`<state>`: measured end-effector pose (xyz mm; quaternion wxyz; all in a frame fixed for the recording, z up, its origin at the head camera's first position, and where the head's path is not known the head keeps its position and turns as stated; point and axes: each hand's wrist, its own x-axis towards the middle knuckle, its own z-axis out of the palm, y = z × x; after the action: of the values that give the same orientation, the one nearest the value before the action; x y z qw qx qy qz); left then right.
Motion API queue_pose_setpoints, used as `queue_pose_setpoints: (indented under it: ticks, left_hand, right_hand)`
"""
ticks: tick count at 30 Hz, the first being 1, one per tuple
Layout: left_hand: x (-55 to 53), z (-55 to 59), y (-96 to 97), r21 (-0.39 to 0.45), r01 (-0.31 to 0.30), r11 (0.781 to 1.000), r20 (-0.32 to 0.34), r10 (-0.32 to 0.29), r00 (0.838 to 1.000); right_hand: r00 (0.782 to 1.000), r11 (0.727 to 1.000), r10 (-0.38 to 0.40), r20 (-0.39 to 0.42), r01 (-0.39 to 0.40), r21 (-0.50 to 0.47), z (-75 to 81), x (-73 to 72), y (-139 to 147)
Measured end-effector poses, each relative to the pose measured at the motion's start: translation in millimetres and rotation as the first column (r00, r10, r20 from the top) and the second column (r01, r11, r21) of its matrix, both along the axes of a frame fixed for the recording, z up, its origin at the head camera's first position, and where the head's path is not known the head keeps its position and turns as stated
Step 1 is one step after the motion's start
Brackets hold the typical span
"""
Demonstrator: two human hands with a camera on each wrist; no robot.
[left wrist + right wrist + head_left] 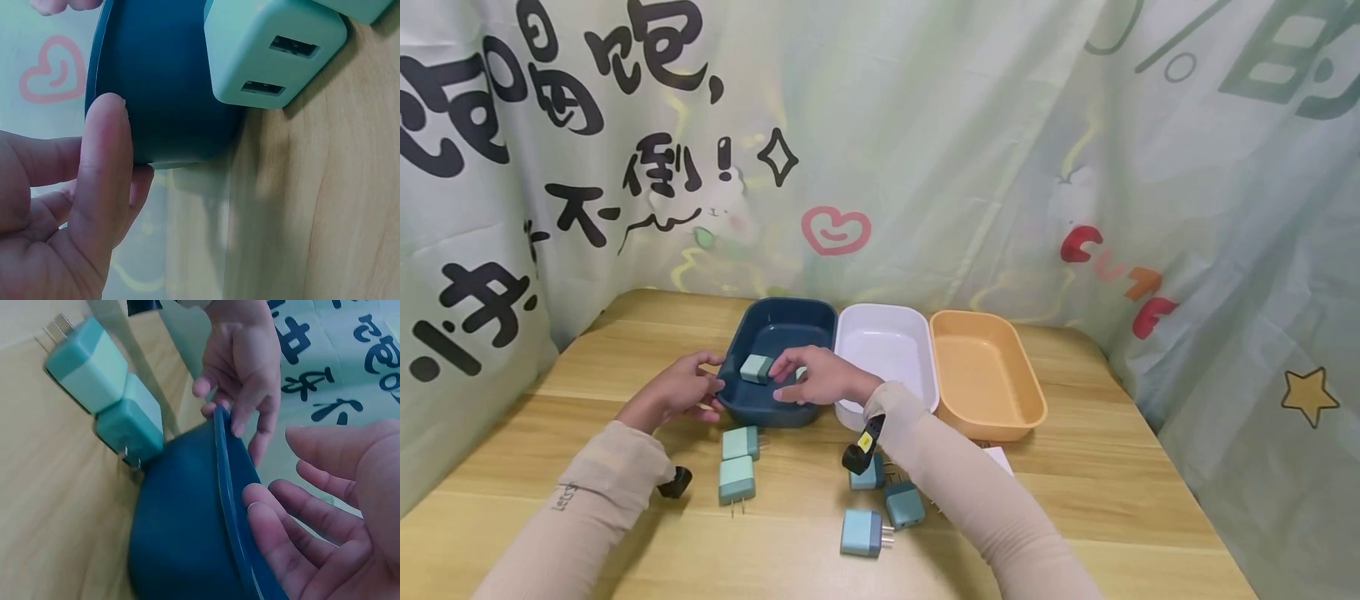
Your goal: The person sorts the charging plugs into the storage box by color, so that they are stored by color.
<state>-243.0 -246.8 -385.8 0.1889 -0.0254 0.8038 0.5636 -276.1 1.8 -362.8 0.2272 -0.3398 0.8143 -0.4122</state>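
Observation:
A dark blue tray [778,312] stands at the left of a row of three. My left hand [688,387] grips its near left corner, with the thumb [103,156] pressed to the outer wall in the left wrist view. Over the tray's near half is my right hand [820,375], its fingers loosely bent and nothing between them. Beside those fingers, a pale green USB charger [756,368] lies in the tray; a second green piece [801,372] is mostly hidden by the hand. In front of the tray, two more chargers, a green one [740,442] and another [737,479], lie on the table.
To the right stand a white tray [887,312] and an orange tray [988,321], side by side. Several bluish chargers, among them one [861,533] near the front, lie below the right forearm. A white piece [998,458] shows past the sleeve. A printed curtain [925,167] hangs behind the table.

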Motion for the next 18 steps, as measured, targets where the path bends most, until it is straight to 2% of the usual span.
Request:
queue_pose_setpoints:
  ticks: [11, 18]
  left_hand:
    - [0.3, -0.6, 0.6, -0.021, -0.006, 1.000, 0.008, 0.006, 1.000]
    - [0.4, -1.1, 1.3, -0.001, -0.013, 1.000, 0.006, 0.013, 1.000]
  right_hand:
    - [0.989, 0.993, 0.118, -0.089, -0.116, 0.024, -0.3, 24.4, -7.3]
    - [0.979, 0.983, 0.182, -0.094, -0.179, 0.042, -5.5, 39.2, -13.7]
